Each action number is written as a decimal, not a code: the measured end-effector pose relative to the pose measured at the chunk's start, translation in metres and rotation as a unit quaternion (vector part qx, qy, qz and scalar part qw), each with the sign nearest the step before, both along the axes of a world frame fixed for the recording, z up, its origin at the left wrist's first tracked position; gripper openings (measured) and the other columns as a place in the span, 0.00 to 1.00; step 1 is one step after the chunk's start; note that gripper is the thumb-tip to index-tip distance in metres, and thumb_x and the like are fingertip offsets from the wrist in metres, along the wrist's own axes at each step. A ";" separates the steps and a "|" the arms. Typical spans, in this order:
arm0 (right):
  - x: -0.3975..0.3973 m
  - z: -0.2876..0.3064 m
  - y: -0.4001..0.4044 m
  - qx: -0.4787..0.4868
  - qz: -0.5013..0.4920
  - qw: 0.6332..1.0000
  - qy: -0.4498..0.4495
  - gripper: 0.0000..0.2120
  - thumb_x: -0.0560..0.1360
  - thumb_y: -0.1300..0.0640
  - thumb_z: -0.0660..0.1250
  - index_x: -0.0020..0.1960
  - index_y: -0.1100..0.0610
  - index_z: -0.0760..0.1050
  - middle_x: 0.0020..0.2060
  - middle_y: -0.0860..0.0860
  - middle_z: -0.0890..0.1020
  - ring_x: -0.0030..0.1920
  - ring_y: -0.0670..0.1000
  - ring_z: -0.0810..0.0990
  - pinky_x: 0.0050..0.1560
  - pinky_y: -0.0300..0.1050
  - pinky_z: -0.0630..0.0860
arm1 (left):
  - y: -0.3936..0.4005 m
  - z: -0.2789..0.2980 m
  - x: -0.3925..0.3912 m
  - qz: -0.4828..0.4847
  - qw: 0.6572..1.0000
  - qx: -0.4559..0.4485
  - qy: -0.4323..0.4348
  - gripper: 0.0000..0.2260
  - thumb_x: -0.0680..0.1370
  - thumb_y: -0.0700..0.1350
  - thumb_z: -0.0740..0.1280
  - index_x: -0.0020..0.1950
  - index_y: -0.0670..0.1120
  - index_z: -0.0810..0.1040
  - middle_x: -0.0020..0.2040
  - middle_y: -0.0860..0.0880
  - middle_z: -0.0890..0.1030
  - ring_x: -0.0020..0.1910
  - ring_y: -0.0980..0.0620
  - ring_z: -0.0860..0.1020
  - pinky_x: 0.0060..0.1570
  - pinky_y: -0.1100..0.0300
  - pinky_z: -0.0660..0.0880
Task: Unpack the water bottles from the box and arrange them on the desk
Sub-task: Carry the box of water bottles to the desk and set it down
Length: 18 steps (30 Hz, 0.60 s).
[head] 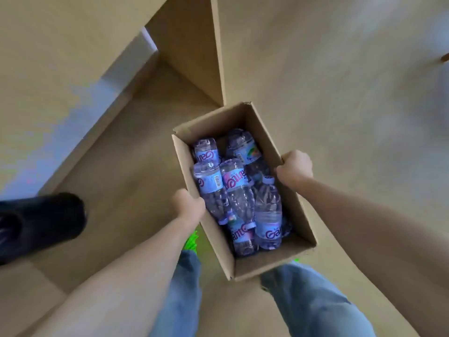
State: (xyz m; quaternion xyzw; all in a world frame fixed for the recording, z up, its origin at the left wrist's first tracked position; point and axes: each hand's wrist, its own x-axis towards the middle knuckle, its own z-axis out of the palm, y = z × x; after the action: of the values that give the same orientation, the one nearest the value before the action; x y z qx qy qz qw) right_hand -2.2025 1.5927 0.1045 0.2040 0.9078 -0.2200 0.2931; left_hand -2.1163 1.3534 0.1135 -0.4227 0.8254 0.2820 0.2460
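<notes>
An open cardboard box (295, 210) hangs in the air above the floor, in front of my legs. Several small clear water bottles (239, 193) with blue labels and caps lie jumbled inside it. My left hand (188, 203) grips the box's left rim, fingers curled over the edge. My right hand (295, 167) grips the right rim the same way. The wooden desk top (328, 69) spreads out beyond and to the right of the box, its corner just behind the box's far end.
A black cylindrical object (41, 224) stands on the floor at the left. A pale wall base (97, 103) runs diagonally along the floor at the left. My jeans (313, 305) and green shoes (190, 242) show below the box.
</notes>
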 end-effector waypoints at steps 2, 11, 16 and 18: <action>-0.018 -0.043 -0.004 0.010 0.046 0.999 -0.004 0.06 0.64 0.64 0.65 0.29 0.62 0.72 0.26 0.52 0.72 0.32 0.58 0.72 0.36 0.41 0.68 | 0.008 -0.045 0.005 0.050 0.999 -0.005 -0.019 0.09 0.69 0.36 0.68 0.48 0.35 0.75 0.49 0.37 0.80 0.48 0.37 0.79 0.43 0.53 0.74; -0.079 -0.155 -0.026 0.049 0.180 0.982 0.015 0.06 0.64 0.67 0.62 0.30 0.60 0.67 0.29 0.56 0.70 0.34 0.60 0.72 0.34 0.43 0.67 | 0.041 -0.178 0.003 0.281 0.956 0.086 -0.020 0.15 0.67 0.36 0.66 0.53 0.37 0.78 0.50 0.38 0.82 0.48 0.38 0.82 0.46 0.43 0.81; -0.084 -0.186 -0.029 0.077 0.207 0.974 0.044 0.03 0.65 0.65 0.64 0.37 0.59 0.76 0.30 0.56 0.73 0.34 0.61 0.73 0.35 0.44 0.67 | 0.044 -0.202 -0.001 0.299 0.951 0.080 -0.022 0.13 0.68 0.35 0.69 0.53 0.36 0.79 0.48 0.39 0.83 0.46 0.39 0.83 0.44 0.44 0.82; -0.080 -0.188 -0.027 0.075 0.200 0.975 0.054 0.02 0.70 0.62 0.65 0.40 0.56 0.75 0.34 0.58 0.76 0.35 0.61 0.72 0.36 0.45 0.67 | 0.044 -0.198 -0.002 0.292 0.952 0.089 -0.031 0.12 0.68 0.35 0.70 0.51 0.36 0.79 0.46 0.40 0.82 0.40 0.41 0.82 0.39 0.44 0.82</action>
State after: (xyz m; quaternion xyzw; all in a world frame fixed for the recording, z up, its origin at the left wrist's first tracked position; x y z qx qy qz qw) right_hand -2.2821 1.5660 -0.0836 0.0274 0.9587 -0.0990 0.2653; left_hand -2.1180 1.3976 -0.0844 -0.6299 0.6299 0.4004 0.2150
